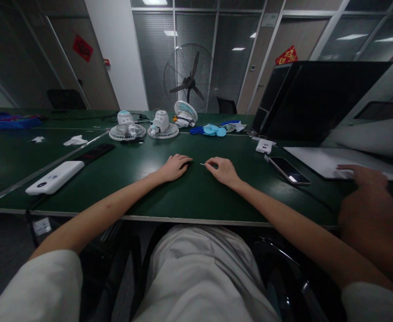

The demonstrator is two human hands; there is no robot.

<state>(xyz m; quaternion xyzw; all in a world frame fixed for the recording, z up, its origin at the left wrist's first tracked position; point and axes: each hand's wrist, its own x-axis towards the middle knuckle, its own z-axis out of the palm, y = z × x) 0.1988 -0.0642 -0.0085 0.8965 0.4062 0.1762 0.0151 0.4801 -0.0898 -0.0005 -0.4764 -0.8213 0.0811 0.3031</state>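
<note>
My left hand [175, 167] rests palm-down on the dark green table [169, 201], its fingers stretched to the right and holding nothing. Across a narrow gap, my right hand [224, 171] pinches a thin, shiny pin-like piece [202, 164] between thumb and fingertips. The piece points left, towards my left hand, without touching it. It is too small for me to tell its exact kind.
Small white fans [163, 123] stand at the back, near blue fan parts [213, 130]. A phone [289, 170], a white device [264, 146] and a black monitor [317, 98] lie rightward. Another person's hand [367, 179] is at far right. A white power bank [55, 177] is left.
</note>
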